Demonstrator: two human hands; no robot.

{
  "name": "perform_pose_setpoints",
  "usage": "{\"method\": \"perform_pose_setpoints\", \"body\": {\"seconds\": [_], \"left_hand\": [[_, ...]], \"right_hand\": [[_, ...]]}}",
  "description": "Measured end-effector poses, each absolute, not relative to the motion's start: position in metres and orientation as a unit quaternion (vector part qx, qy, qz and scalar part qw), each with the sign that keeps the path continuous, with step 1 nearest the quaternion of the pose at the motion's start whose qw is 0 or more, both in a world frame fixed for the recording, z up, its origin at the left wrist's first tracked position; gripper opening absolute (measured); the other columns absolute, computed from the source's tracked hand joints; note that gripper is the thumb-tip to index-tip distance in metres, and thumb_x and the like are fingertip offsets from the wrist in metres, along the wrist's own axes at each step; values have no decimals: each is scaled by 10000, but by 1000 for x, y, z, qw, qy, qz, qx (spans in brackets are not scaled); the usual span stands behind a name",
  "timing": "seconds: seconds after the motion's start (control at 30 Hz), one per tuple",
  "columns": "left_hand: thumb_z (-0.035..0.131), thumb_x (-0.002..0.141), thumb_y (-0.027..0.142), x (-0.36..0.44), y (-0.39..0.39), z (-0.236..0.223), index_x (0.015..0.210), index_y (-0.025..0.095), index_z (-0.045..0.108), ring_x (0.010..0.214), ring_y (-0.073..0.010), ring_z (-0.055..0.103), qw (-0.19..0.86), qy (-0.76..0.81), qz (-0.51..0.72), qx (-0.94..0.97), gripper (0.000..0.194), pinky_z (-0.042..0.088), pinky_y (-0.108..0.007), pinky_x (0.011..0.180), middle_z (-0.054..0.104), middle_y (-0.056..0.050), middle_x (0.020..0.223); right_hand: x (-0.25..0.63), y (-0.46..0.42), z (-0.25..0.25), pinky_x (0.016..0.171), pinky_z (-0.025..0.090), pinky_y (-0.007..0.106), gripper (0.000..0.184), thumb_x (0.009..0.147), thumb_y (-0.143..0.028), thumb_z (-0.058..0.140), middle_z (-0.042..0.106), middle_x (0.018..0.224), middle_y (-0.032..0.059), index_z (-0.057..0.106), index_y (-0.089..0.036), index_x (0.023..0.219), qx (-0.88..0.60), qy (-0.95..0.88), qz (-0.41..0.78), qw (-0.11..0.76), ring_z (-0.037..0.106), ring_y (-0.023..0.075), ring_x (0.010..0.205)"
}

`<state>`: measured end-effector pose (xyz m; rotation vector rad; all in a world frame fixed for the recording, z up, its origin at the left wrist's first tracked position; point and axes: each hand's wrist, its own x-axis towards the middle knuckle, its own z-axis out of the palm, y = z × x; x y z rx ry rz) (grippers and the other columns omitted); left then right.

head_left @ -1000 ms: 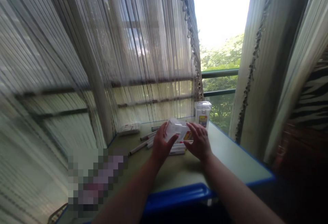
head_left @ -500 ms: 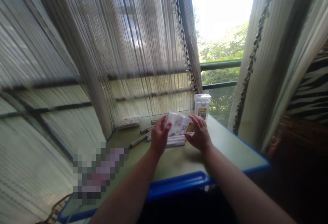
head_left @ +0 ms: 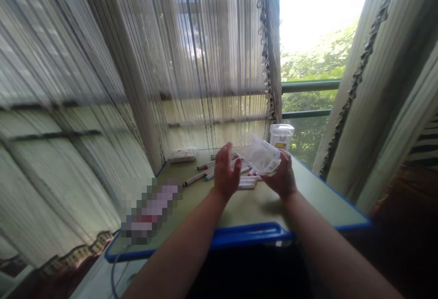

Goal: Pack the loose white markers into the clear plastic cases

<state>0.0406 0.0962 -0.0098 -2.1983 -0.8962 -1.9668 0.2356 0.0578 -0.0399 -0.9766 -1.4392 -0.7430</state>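
A clear plastic box (head_left: pixel 260 155) is tilted above the table, gripped at its right end by my right hand (head_left: pixel 283 176). My left hand (head_left: pixel 226 171) is at the box's left side, fingers raised and thumb apart, with a gap between it and the box. Several white markers (head_left: pixel 247 182) lie below and behind my hands, some side by side and others loose at the left. The box walls look see-through, and its contents are hard to make out.
A second clear lidded box (head_left: pixel 282 136) with a yellow label stands at the table's back corner. At the back left lies a flat white pack (head_left: pixel 182 155). A pixelated pinkish object (head_left: pixel 157 208) rests on the left. The table (head_left: pixel 321 203) has blue edging; curtains hang behind.
The box has turned and its labelled side no longer shows. My left hand has let go and is apart from it, while my right hand keeps hold. The view has shifted left.
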Motion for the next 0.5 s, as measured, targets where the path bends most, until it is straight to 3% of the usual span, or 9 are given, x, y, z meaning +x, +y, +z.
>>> {"method": "perform_pose_setpoints", "body": {"seconds": [0.13, 0.33, 0.4, 0.5], "left_hand": [[306, 927, 547, 41, 80, -8, 1432, 163, 288, 1377, -296, 312, 103, -167, -529, -825, 634, 322, -498, 1089, 456, -170, 1396], [467, 657, 826, 32, 85, -8, 1487, 163, 75, 1390, -384, 252, 111, -109, -568, -808, 1132, 293, -563, 1087, 235, -251, 1493], [540, 583, 832, 34, 89, -13, 1491, 166, 23, 1414, -417, 146, 120, -136, -577, -796, 1239, 248, -605, 1089, 135, -268, 1521], [607, 599, 774, 39, 96, -22, 1490, 164, -65, 1425, -424, 50, 106, -205, -574, -786, 1272, 230, -624, 1085, 8, -283, 1537]], "right_hand": [[231, 46, -36, 920, 492, 559, 756, 692, -320, 695, 452, 1219, 154, 292, -213, 1322, -369, -651, -320, 581, 506, 321, 1145], [217, 44, -36, 912, 517, 534, 732, 748, -316, 673, 478, 1255, 167, 276, -217, 1355, -356, -651, -337, 580, 507, 314, 1193], [215, 49, -40, 885, 532, 533, 767, 731, -360, 688, 527, 1208, 177, 283, -184, 1359, -373, -637, -346, 579, 550, 325, 1144], [214, 55, -48, 777, 574, 496, 799, 710, -485, 689, 598, 1115, 182, 325, -146, 1336, -415, -610, -344, 580, 631, 329, 1005]]}}
